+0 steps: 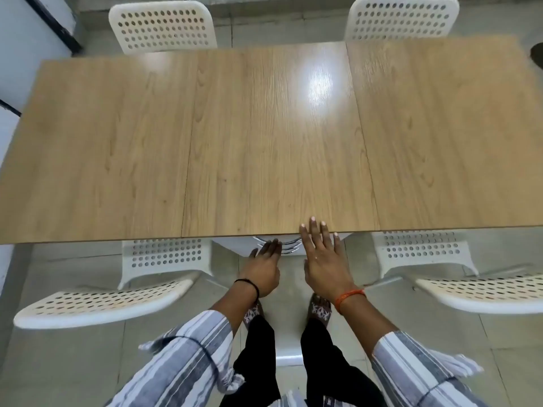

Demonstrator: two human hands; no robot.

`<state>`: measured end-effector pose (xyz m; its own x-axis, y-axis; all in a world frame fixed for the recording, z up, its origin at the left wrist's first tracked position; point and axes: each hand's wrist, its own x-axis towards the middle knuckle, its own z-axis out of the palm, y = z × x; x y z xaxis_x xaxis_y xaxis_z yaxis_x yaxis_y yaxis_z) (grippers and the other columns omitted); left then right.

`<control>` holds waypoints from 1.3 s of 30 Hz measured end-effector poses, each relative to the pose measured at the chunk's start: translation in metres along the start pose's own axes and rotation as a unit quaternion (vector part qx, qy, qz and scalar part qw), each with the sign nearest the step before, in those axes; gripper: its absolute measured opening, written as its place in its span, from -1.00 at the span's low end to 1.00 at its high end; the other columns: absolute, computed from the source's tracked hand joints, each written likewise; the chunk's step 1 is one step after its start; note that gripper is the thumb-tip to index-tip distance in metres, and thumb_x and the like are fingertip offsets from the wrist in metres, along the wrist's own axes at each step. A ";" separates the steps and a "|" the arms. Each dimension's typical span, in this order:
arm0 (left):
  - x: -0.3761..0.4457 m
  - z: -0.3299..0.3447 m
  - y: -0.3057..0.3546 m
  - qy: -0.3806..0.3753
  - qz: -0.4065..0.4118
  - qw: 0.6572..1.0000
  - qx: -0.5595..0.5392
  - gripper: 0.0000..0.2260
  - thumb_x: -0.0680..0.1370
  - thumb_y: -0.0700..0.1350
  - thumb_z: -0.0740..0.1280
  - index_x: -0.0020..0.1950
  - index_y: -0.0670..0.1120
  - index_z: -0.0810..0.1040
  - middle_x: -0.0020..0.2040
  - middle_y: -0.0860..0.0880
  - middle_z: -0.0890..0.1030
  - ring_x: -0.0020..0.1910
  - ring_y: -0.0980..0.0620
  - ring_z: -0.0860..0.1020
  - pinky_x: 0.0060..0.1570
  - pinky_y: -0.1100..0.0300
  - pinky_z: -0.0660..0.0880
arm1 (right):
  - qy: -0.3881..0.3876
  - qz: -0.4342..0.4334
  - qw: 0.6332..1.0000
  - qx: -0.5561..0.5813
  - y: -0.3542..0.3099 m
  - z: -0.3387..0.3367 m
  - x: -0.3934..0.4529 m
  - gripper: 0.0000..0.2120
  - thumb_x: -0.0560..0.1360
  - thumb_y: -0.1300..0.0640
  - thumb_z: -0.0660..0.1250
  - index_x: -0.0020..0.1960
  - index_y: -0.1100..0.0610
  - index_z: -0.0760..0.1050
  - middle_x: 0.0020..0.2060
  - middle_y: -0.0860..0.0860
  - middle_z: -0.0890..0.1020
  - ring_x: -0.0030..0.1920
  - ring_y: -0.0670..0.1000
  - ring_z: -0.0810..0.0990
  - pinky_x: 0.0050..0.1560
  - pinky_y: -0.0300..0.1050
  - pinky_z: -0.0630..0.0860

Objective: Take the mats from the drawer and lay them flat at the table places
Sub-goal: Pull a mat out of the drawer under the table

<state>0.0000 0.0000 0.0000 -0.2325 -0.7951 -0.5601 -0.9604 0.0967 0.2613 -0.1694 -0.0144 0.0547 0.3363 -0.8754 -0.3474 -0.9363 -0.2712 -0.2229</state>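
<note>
At the near edge of the light wood-grain table, flanked by white perforated plastic chairs, we reach with left hand flat, fingers together, and right hand spread.

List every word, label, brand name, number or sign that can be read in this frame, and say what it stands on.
None: no readable text shows anywhere in the head view.
The wooden table shows only grain and a light glare.
The white perforated chairs carry no visible label or brand.
The orange wristband and black wristband show no lettering.
The patterned sandals bear shapes, not letters, as far as can be told.
</note>
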 end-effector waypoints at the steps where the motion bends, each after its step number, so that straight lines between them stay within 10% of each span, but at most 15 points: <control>1: 0.004 0.000 0.001 -0.001 0.000 1.000 0.027 -0.42 0.64 -0.09 0.08 0.60 -0.13 -0.10 0.61 -0.06 -0.04 0.58 0.00 -0.05 0.52 -0.01 -0.02 | 0.003 0.001 1.000 -0.015 0.000 0.002 0.001 -0.27 0.56 0.24 0.10 0.60 0.12 -0.24 0.57 0.13 -0.26 0.58 0.19 -0.24 0.48 0.09 -0.30; 21: -0.044 0.031 0.015 0.046 -0.008 0.998 0.050 -0.44 0.59 -0.15 0.12 0.59 -0.13 0.06 0.57 -0.07 0.18 0.57 0.01 0.07 0.52 -0.01 -0.21 | -0.034 -0.025 0.999 0.024 0.014 0.009 0.002 -0.19 0.54 0.24 0.16 0.58 0.09 -0.31 0.55 0.06 -0.36 0.55 0.15 -0.35 0.55 0.21 0.03; 25: -0.078 0.035 0.013 0.210 0.011 0.977 -0.030 -0.53 0.54 -0.10 0.12 0.45 -0.11 0.38 0.32 -0.03 0.50 0.36 0.00 0.38 0.52 0.08 -0.01 | 0.018 -0.057 0.998 0.021 0.026 0.023 -0.020 -0.37 0.54 0.20 0.25 0.57 0.11 0.13 0.60 0.07 -0.09 0.59 0.16 0.00 0.35 0.10 0.37; 29: -0.094 0.035 -0.002 0.320 0.000 0.943 -0.090 -0.60 0.49 -0.16 0.21 0.32 -0.17 0.51 0.20 -0.09 0.55 0.21 -0.06 0.46 0.33 0.06 0.31 | 0.024 -0.098 0.995 0.003 0.039 0.040 -0.047 -0.57 0.56 0.10 0.23 0.42 0.07 0.35 0.34 0.05 0.47 0.22 0.10 0.49 0.31 -0.01 0.36; 39: -0.080 0.006 -0.021 0.113 -0.109 0.970 -0.186 -0.80 0.57 0.00 0.26 -0.02 0.00 0.68 -0.09 0.04 0.70 -0.08 0.02 0.62 -0.18 0.22 0.45 | -0.049 0.013 0.996 0.067 0.036 0.033 -0.046 -0.72 0.60 -0.02 0.17 -0.11 0.06 0.59 -0.23 0.08 0.67 -0.15 0.15 0.62 -0.26 -0.11 0.40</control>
<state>0.0376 0.0648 0.0345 0.0496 -0.8873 -0.4584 -0.8511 -0.2777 0.4455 -0.2151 0.0298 0.0330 0.3254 -0.8368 -0.4403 -0.9257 -0.1869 -0.3290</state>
